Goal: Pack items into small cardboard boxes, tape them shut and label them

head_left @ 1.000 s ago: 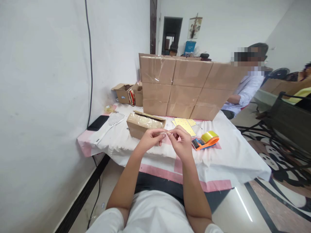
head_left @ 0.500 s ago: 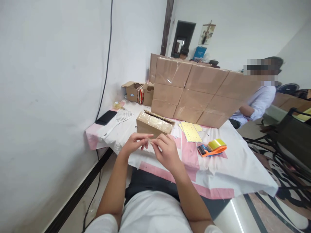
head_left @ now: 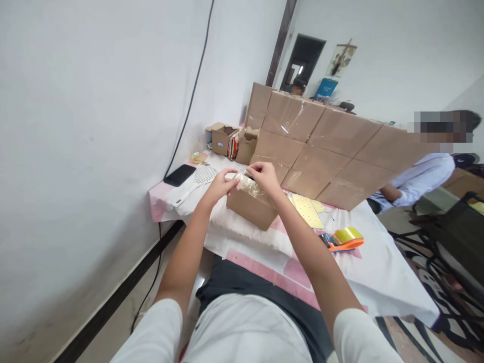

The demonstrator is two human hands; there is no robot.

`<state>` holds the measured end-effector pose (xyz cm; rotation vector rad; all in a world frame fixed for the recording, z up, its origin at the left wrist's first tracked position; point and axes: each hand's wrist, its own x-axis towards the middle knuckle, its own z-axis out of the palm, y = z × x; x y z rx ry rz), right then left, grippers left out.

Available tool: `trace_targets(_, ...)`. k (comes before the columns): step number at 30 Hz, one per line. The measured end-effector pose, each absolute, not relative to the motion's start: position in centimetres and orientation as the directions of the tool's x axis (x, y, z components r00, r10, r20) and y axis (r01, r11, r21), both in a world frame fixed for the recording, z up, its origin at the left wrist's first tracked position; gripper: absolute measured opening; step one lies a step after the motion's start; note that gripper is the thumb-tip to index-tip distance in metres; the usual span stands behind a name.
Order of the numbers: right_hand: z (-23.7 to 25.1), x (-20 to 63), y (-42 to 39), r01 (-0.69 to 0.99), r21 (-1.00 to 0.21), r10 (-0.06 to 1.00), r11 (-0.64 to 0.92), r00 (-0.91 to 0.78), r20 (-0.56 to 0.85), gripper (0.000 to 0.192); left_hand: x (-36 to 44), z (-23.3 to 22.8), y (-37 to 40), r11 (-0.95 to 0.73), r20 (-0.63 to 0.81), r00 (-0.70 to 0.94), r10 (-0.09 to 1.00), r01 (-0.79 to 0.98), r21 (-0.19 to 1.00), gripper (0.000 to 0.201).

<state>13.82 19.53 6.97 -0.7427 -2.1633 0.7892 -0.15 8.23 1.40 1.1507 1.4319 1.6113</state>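
Note:
A small cardboard box (head_left: 251,209) lined with a clear plastic bag (head_left: 250,186) sits on the cloth-covered table (head_left: 378,272) in front of me. My left hand (head_left: 220,182) and my right hand (head_left: 262,175) are both over its open top, fingers pinched together on the plastic at the near-left rim. What sits inside the box is hidden by my hands.
A wall of stacked taped cartons (head_left: 325,146) stands behind the box. Yellow sheets (head_left: 307,210), an orange tape dispenser (head_left: 346,239), a white perforated tool (head_left: 196,182), a black phone (head_left: 180,175) and open small boxes (head_left: 230,143) lie around. Another person (head_left: 419,176) sits at the right.
Both hands moved from the table's near edge forward onto the box top and took hold of the plastic. The camera tilted and swung left.

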Motion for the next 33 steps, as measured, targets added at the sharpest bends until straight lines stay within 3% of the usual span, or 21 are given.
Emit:
trace_targets(8,6.0,10.7,24.5,0.444,-0.711,0.810,0.545,-0.498,0.309,0.023,-2.8,3.8,11.6,0.103,-0.048,-0.376,0.926,0.129,0.986,0.041)
trace_targets(23,2.4,10.1,25.2,0.499,-0.721,0.844,0.481,-0.485,0.227,0.023,-3.9,1.9,11.6,0.184,-0.046,-0.407,0.912,0.307,0.934,0.044)
trace_targets(33,2.4,10.2,24.9,0.545,-0.680,0.850,0.491,-0.473,0.234,0.021,-4.2,3.0,13.2,0.314,-0.060,-0.406,0.912,0.595,0.740,0.059)
